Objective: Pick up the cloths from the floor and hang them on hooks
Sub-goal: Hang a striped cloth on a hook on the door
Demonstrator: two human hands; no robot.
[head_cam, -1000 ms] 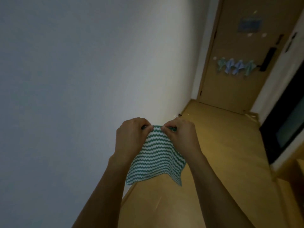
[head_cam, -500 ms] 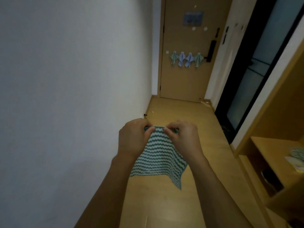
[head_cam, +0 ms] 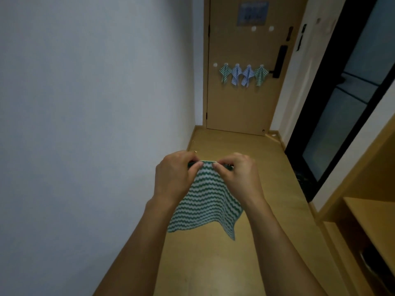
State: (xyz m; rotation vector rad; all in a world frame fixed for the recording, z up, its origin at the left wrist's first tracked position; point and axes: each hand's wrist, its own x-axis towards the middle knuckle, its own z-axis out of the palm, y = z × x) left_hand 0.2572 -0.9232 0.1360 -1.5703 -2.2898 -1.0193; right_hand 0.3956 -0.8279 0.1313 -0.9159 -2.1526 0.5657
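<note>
1. Now my view has swung round: the door [head_cam: 241,67], which sat tilted at upper right a second ago, stands square at top centre, so I judge I am lined up to walk to its hooks.
2. My left hand [head_cam: 173,178] and right hand [head_cam: 239,178] still pinch the cloth's top edge, fingers curled round it.
3. The green-and-white zigzag cloth [head_cam: 205,201] hangs between them at frame centre, clear of the floor [head_cam: 245,150], lower corner drooping.
4. One bare hook [head_cam: 215,65] shows left of four hung cloths [head_cam: 242,74].

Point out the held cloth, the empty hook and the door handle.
held cloth [head_cam: 205,199], head view, striped middle.
empty hook [head_cam: 215,65], head view, white knob.
door handle [head_cam: 280,60], head view, black bar.
</note>
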